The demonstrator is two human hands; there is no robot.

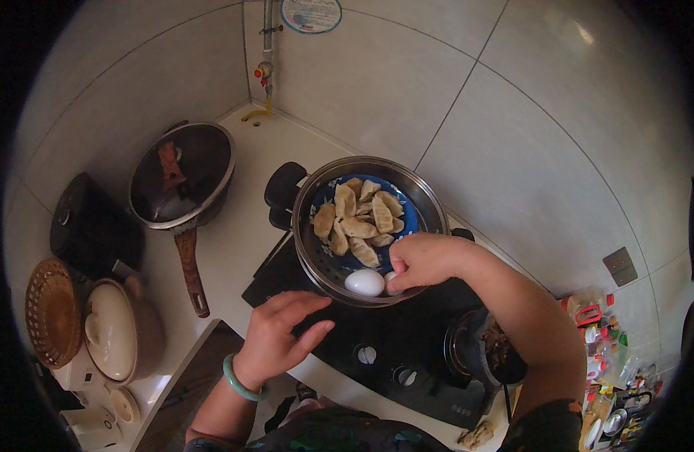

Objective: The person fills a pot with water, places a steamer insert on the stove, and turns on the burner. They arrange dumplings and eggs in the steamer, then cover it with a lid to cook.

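A metal steamer pot (437, 212) stands on the black gas stove (347, 333). Inside it lies a blue patterned plate (410, 212) heaped with dumplings (358, 227). One white egg (364, 282) rests in the steamer between the plate and the near rim. My right hand (423, 263) reaches into the steamer, its fingers on a second white egg (391, 282), which they partly cover. My left hand (290, 330), with a green bangle at the wrist, is held in front of the pot's near left side, fingers apart and holding nothing.
A lidded frying pan (183, 175) stands on the counter at left, near a wicker basket (53, 313) and a lidded ceramic pot (112, 330). A dark pot (482, 344) is on the stove's right side, under my right forearm. Bottles (601, 339) crowd the far right. Tiled walls rise behind.
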